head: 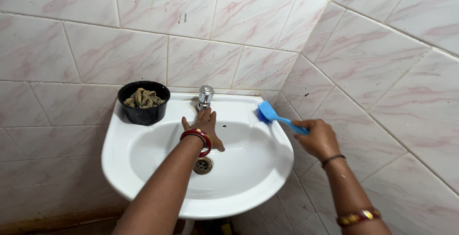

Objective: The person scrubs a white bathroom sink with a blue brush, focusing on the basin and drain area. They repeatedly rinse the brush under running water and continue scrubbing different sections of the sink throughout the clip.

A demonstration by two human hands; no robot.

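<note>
Right hand (319,139) grips blue brush (275,115) (bristles on sink rim (267,134)).

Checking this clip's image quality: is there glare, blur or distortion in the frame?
Head view: even, soft light; the white ceramic basin shows mild sheen, no harsh glare; the blue plastic brush and chrome tap look sharp; wall tile lines bow slightly towards the edges, suggesting wide-angle distortion.

- The white ceramic basin (143,161) lies open around its metal drain (202,165).
- The chrome tap (205,95) stands at the back rim, with the left hand (204,129) just below it.
- The round black bowl of brownish scraps (143,102) fills the back-left ledge.
- The blue plastic brush (277,116), gripped by the right hand (318,138), blocks the right rim beside the tiled corner wall (373,63).
</note>
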